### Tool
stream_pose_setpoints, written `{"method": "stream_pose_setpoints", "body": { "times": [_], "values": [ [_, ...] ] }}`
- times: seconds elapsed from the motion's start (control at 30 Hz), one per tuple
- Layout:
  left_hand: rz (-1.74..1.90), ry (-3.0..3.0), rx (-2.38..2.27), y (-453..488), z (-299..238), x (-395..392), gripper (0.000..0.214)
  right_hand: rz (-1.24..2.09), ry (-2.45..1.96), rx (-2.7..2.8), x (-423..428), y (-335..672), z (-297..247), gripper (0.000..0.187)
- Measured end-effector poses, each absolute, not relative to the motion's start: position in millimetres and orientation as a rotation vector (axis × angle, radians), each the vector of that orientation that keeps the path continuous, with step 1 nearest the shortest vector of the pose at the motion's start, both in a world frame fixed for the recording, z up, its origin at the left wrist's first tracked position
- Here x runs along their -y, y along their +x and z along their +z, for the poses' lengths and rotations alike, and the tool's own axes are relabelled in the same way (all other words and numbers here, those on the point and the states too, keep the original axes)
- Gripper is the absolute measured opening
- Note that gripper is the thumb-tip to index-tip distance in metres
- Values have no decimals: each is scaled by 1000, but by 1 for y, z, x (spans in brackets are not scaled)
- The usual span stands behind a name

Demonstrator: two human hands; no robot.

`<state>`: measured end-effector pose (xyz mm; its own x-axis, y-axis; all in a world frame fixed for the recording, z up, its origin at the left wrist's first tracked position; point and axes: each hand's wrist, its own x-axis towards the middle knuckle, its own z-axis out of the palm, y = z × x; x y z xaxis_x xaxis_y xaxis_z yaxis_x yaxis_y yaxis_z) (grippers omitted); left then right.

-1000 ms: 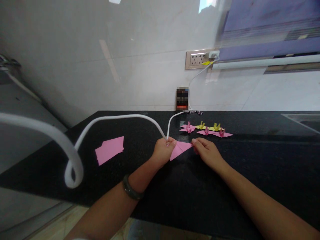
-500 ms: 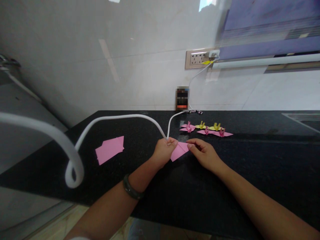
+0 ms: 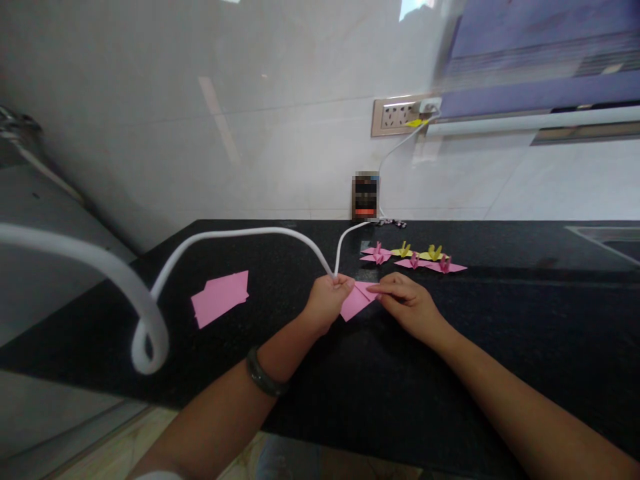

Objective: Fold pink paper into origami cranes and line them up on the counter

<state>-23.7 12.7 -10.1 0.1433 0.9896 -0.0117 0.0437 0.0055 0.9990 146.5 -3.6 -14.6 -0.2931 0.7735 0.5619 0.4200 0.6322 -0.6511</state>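
A folded sheet of pink origami paper (image 3: 354,307) is held between my two hands, just above the black counter. My left hand (image 3: 323,301) is closed on its left side, the thumb lying on top and the other fingers mostly hidden. At the right corner my right hand (image 3: 414,305) grips the paper, its index finger stretched over the upper face and the thumb at the near edge. A crease line runs slantwise across the paper. Beyond the right hand stand several folded paper cranes, some pink (image 3: 379,255) and some yellow (image 3: 434,253).
Loose pink sheets (image 3: 220,300) lie overlapped on the counter (image 3: 400,400) at left. A thick white cable (image 3: 240,233) loops across the front view. A phone-like device (image 3: 366,197) leans against the wall, below a socket panel (image 3: 397,118).
My right index finger has slid leftward from the corner onto the paper's upper face. My left hand keeps its hold in the same place.
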Motion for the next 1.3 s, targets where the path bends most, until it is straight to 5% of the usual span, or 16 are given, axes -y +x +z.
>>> {"method": "stream_pose_setpoints", "body": {
  "times": [1.3],
  "values": [
    [1064,1098,-958,-24,-7,-9,24,499,-889,1985,11,145,-4,29]
  ]
}}
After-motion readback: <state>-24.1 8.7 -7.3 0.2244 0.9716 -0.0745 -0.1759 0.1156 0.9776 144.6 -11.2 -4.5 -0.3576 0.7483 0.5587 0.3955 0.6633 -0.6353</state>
